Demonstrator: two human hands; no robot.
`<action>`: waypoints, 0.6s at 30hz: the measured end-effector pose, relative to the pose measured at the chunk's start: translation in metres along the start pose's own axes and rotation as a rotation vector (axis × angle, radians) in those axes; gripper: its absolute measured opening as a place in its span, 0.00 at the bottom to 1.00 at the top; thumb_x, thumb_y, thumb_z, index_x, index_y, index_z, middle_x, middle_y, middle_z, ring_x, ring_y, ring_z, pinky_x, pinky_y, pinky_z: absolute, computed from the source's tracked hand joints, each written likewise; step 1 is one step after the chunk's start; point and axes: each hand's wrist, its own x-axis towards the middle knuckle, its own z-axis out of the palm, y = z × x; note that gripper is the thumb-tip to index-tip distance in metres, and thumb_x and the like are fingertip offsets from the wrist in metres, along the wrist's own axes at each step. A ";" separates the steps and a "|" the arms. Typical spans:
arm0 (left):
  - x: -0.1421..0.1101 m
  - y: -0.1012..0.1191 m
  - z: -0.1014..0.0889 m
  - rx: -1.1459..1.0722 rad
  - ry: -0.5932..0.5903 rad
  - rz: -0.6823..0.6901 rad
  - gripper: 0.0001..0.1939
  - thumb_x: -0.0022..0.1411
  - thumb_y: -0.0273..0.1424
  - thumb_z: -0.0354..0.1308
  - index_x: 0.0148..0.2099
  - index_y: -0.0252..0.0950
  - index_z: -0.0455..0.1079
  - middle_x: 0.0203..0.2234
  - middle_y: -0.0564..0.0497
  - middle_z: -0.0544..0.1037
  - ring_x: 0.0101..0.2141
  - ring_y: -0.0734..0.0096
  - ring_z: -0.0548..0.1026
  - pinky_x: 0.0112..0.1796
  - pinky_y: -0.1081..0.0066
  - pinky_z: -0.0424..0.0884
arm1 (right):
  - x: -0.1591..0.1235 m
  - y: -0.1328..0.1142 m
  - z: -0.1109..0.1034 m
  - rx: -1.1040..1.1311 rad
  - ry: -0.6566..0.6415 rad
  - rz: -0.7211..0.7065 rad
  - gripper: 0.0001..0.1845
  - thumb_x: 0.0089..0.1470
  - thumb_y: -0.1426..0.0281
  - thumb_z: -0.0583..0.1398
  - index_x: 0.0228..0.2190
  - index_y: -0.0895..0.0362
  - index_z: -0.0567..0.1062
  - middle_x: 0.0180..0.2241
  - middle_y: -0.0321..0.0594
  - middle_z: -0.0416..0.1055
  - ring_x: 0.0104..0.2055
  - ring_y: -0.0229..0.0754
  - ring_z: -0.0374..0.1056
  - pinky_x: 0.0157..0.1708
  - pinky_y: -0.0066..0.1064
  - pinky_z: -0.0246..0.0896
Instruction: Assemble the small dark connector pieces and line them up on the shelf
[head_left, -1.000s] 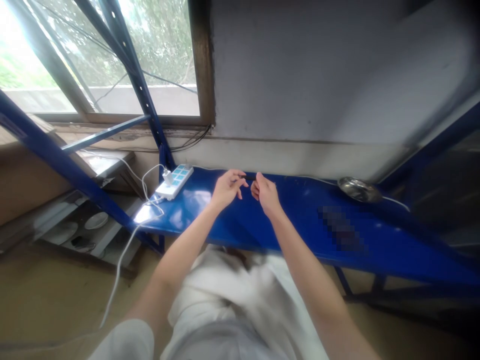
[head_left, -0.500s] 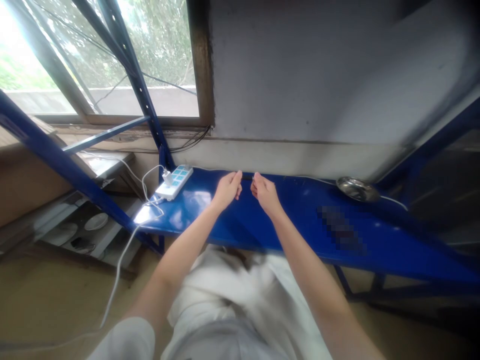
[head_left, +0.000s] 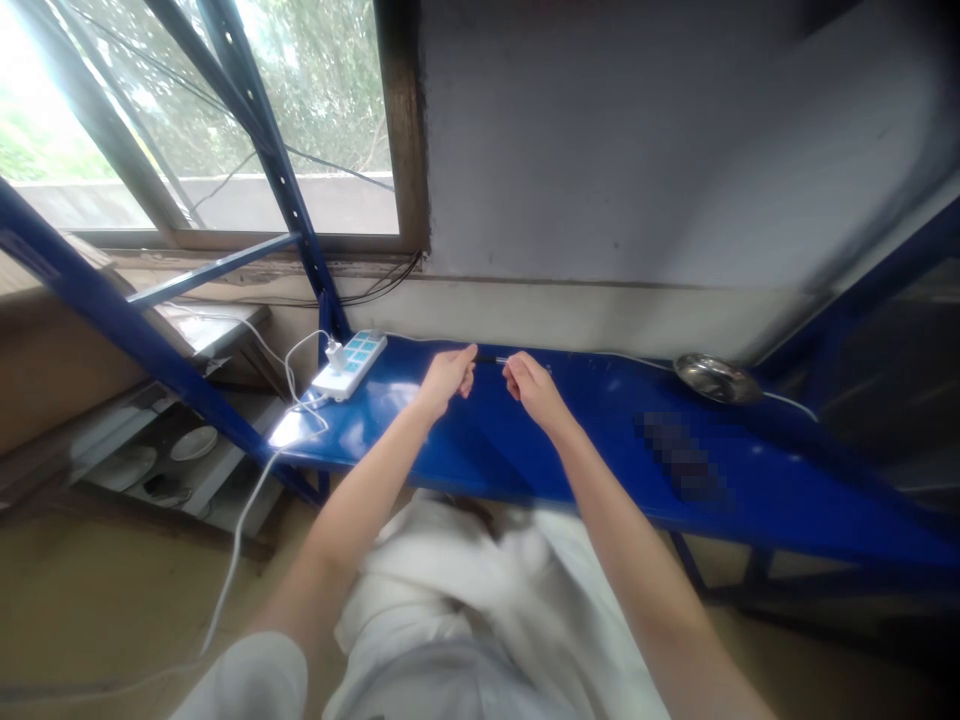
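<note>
Above the blue shelf point(head_left: 465, 440), both my hands are closed on a thin black and silver rod point(head_left: 491, 360), held level between them. Its exact kind is too small to make out. My left hand point(head_left: 448, 380) pinches the black end, while the fingers of my right hand point(head_left: 528, 382) grip around the silvery end. A short stretch of the rod shows between the two hands; the rest is hidden inside my fingers.
A white power strip point(head_left: 349, 366) with a plug in it lies at the shelf's left end. Toward the back right is a shiny metal bowl-like thing point(head_left: 715, 380). A blurred-out dark object point(head_left: 682, 458) lies in front of it. Blue rack posts point(head_left: 277, 190) rise on the left.
My left hand has shifted slightly left, and the hands are a little farther apart. More of the rod shows between them now, including a silvery part near my right hand.
</note>
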 end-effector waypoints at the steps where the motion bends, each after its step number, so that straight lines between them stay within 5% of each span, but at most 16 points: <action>1: 0.000 0.000 -0.001 0.011 0.002 0.006 0.18 0.59 0.41 0.51 0.22 0.35 0.58 0.08 0.58 0.60 0.10 0.82 0.58 0.16 0.78 0.56 | 0.001 0.000 -0.002 -0.025 -0.029 -0.007 0.20 0.54 0.52 0.48 0.25 0.55 0.64 0.18 0.30 0.59 0.20 0.33 0.56 0.23 0.26 0.54; 9: 0.002 -0.002 -0.005 0.076 0.000 0.133 0.13 0.57 0.39 0.54 0.29 0.33 0.64 0.17 0.56 0.68 0.12 0.85 0.61 0.16 0.80 0.56 | 0.004 0.002 -0.011 -0.255 -0.023 -0.080 0.15 0.54 0.57 0.51 0.31 0.55 0.68 0.25 0.35 0.67 0.24 0.35 0.60 0.27 0.28 0.56; 15: 0.004 -0.007 -0.008 0.026 0.173 0.163 0.13 0.56 0.39 0.55 0.30 0.33 0.63 0.16 0.58 0.66 0.12 0.86 0.60 0.15 0.81 0.56 | 0.002 0.005 -0.016 -0.274 0.045 -0.070 0.13 0.54 0.59 0.51 0.30 0.55 0.68 0.26 0.38 0.68 0.26 0.37 0.61 0.29 0.30 0.57; 18: 0.004 -0.011 -0.006 0.050 0.089 0.130 0.13 0.54 0.39 0.58 0.30 0.32 0.65 0.15 0.57 0.67 0.12 0.86 0.60 0.16 0.81 0.56 | 0.003 0.008 -0.011 -0.209 0.106 -0.038 0.13 0.53 0.59 0.52 0.30 0.55 0.68 0.26 0.38 0.68 0.27 0.37 0.62 0.29 0.29 0.57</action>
